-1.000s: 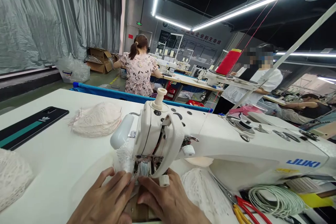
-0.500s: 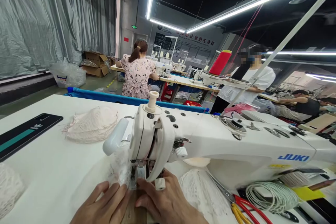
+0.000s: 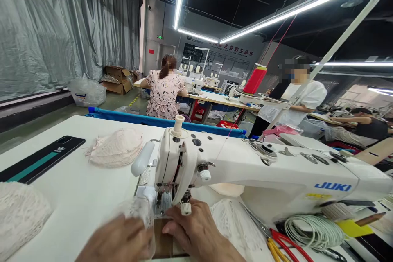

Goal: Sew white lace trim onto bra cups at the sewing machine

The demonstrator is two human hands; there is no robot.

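My left hand, smeared by motion, is closed on a piece of white lace fabric left of the presser foot. My right hand lies by the needle area with thumb and index finger apart; its other fingers are partly hidden behind the machine head. No cloth shows between them. Both hands are at the white sewing machine, whose presser foot stands just beyond my right fingertips. White lace lies right of that hand. Lace cups rest on the left tabletop.
A black phone lies at the left. Red and yellow-handled scissors and coiled pale cord sit under the machine arm. A red thread cone stands behind. One person sits ahead; another stands at the right.
My left hand has moved slightly left and down with the lace, away from the presser foot. My right hand has stayed nearly in place. The view has shifted a little.
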